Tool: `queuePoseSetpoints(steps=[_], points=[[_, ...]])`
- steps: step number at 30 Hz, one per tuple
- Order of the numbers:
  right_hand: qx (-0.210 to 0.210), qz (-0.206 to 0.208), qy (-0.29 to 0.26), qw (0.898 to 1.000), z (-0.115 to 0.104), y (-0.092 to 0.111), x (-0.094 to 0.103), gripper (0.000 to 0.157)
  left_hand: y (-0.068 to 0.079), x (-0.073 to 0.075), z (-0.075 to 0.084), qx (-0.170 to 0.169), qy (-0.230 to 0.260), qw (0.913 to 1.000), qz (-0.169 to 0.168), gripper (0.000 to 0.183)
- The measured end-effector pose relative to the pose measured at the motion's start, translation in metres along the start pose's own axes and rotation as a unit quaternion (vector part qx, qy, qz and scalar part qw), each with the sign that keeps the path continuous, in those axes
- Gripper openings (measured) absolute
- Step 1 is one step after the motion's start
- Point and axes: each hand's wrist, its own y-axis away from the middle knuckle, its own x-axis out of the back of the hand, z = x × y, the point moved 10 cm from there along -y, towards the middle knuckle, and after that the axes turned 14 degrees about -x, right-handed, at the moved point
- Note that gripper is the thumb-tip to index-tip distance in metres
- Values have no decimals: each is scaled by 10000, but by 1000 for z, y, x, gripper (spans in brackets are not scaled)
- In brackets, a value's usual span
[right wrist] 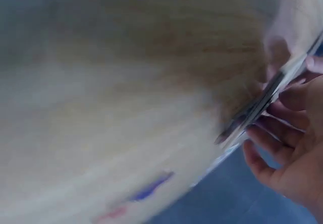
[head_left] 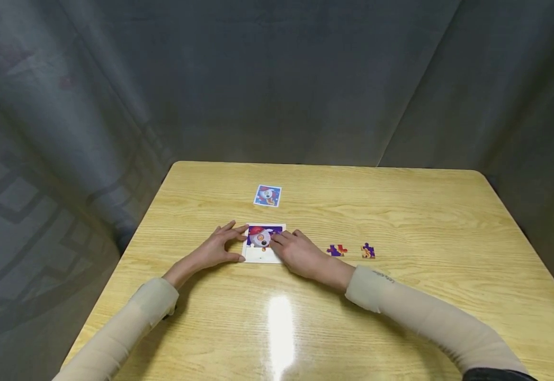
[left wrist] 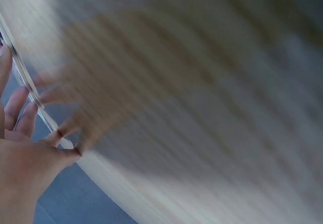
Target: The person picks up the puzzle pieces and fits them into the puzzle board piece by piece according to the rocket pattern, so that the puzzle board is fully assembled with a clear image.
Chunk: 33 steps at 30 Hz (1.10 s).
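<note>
A white-bordered puzzle board (head_left: 260, 257) lies on the table. Joined jigsaw pieces (head_left: 260, 238), showing a pale round face under a red top on purple, fill its upper part; white backing shows below. Along the board's left edge, my left hand (head_left: 215, 248) rests its spread fingers and thumb. From the right, my right hand (head_left: 301, 255) reaches over the board, fingertips touching the pieces and hiding its right side. In the right wrist view, the fingers (right wrist: 272, 143) are slightly bent against the board's edge; whether a piece lies beneath them is hidden.
Right of the board lie a purple-and-red puzzle section (head_left: 335, 251) and, farther right, a purple-and-orange piece (head_left: 367, 251). A small picture card (head_left: 267, 196) lies behind the board. Grey curtains (head_left: 277, 79) stand around the wooden table (head_left: 425, 222).
</note>
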Motion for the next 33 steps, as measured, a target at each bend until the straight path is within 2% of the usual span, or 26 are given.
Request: queuePoseSetpoints(steps=[2,5,8,15,21,29,33], points=[[-126,65,-572,9983,5,0,4,32,0,-1,-1,40,46,10000,-19,46],[-206,239,-1381,9899,12,-1,10,27,0,-4,-2,92,89,9999,-75,47],[-156,315,-1802,9830,17,-2,13,26,-1,-5,-4,126,68,9998,-106,48],[-300,225,-2036,9783,25,-5,16,30,-2,-2,-4,168,53,9998,-79,48],[-314,394,-2145,9754,28,-3,20,29,-3,-1,-2,120,40,9999,-59,47],[-274,155,-1941,9805,26,1,13,27,-2,-1,-3,58,117,9999,-11,46],[-358,94,-1993,9792,28,1,13,28,0,-3,-5,90,53,9999,-37,46]])
